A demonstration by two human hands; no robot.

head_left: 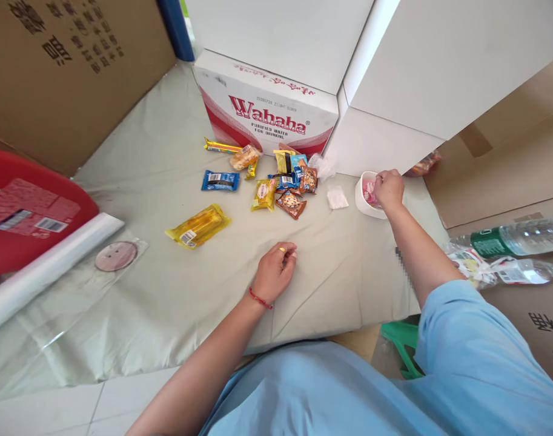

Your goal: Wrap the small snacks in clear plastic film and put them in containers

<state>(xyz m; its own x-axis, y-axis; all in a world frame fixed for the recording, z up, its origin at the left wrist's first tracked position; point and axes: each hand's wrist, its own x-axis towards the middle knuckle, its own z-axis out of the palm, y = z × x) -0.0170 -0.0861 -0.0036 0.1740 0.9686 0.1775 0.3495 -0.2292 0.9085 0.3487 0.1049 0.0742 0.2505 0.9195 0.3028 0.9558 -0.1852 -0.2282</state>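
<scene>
My right hand [389, 189] is at the rim of a small white bowl [363, 206] on the right of the cloth-covered table. Its fingers are closed on a pink packet [369, 190], which sits within the bowl; the fingertips are partly hidden. My left hand [276, 272] rests on the cloth in a loose curl, with nothing visible in it. Beyond it lie several wrapped snacks: a yellow packet [263, 195], brown cookie packets [291, 204] and a blue packet [220, 181]. Left of these is a long yellow pack [198, 226]. A small white sachet [337, 198] lies beside the bowl.
A Wahaha water carton [267, 112] and white boxes [385, 136] stand along the back. On the left are a red container [35, 212], a white roll [53, 272] and a round pink disc [116, 256]. Plastic bottles [521, 239] lie at the right.
</scene>
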